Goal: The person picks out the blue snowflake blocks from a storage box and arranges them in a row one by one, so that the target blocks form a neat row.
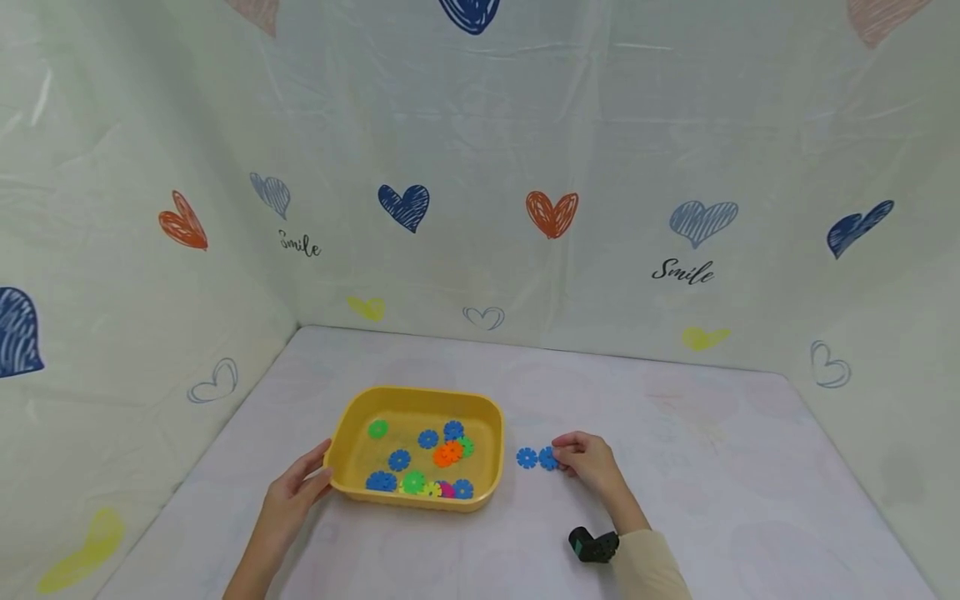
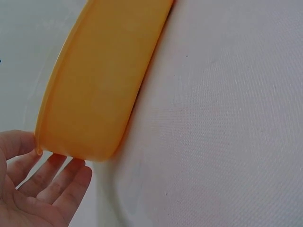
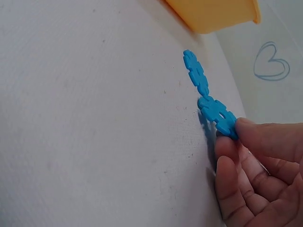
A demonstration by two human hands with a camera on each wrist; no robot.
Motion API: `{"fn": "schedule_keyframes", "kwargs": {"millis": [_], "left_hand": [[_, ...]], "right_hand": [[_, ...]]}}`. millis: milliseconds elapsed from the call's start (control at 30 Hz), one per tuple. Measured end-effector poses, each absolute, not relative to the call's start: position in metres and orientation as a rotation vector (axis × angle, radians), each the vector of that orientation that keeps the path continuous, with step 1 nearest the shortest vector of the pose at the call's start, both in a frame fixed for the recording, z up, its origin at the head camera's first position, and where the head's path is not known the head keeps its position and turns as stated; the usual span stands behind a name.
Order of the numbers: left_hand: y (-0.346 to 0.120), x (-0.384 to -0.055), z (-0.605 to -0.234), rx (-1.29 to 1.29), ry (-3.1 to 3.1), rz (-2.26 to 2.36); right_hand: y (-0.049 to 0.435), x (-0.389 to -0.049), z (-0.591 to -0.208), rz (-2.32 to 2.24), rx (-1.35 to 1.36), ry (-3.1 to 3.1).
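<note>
A yellow plastic tray (image 1: 491,492) stands on the table, holding several notched, flower-shaped plastic discs in blue, green, orange, yellow and pink. At its left end, my left hand (image 1: 296,487) grips the tray, thumb at the rim and fingertips against the outer wall (image 2: 90,94). To the right of the tray, my right hand (image 1: 592,465) pinches a blue notched disc (image 3: 218,116) by its edge between thumb and fingers. This disc is tilted just above the table. A second blue disc (image 3: 196,72) lies end to end with it; whether they interlock I cannot tell.
A black angular object (image 1: 592,546) sits on the table beside my right sleeve (image 1: 651,567). The white table (image 1: 720,500) meets a pale curtain (image 1: 480,267) printed with hearts at the back and sides.
</note>
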State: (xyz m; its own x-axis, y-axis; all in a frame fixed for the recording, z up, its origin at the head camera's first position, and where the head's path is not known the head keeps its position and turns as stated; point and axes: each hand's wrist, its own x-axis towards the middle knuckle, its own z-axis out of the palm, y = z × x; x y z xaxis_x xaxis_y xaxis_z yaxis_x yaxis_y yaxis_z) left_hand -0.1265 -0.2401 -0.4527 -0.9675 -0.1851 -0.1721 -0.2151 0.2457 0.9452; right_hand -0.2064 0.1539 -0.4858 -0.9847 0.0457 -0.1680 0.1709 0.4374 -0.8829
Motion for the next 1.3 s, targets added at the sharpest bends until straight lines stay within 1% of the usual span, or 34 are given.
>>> {"fn": "schedule_keyframes", "kwargs": {"millis": [633,967,1300], "left_hand": [[-0.240,-0.128,-0.452,-0.430,2.461,1.828],[-0.239,-0.127,-0.451,-0.398,2.472,1.865],[-0.239,-0.129,-0.451,-0.441,2.460,1.803]], "right_hand": [[0.151,-0.208,-0.482,-1.429,0.193,2.641],[0.150,-0.211,-0.478,-1.321,0.243,2.624],[0.148,-0.212,-0.475,-1.274,0.266,2.604]]}}
